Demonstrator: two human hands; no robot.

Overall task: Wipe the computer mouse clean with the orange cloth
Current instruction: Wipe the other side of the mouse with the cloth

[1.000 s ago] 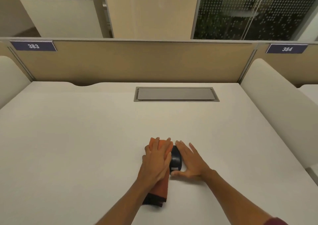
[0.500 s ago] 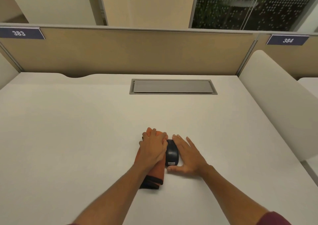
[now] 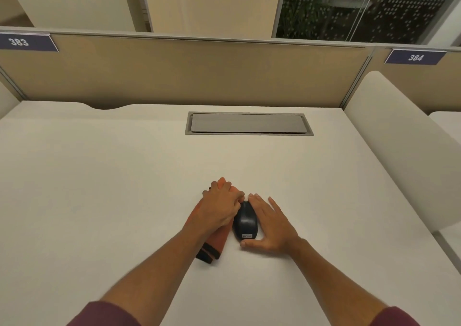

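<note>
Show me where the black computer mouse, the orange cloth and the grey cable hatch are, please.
black computer mouse (image 3: 245, 222), head view, middle of its top shell.
orange cloth (image 3: 219, 242), head view, bare part below the left hand.
grey cable hatch (image 3: 248, 123), head view, middle of its lid.

white desk | on it: black mouse, orange cloth

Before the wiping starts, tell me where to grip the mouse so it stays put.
Pinch the black Lenovo mouse by its long sides, coming from the right. The right hand already lies there, thumb at the rear end, while the left hand presses the orange cloth beside its left flank.
</note>
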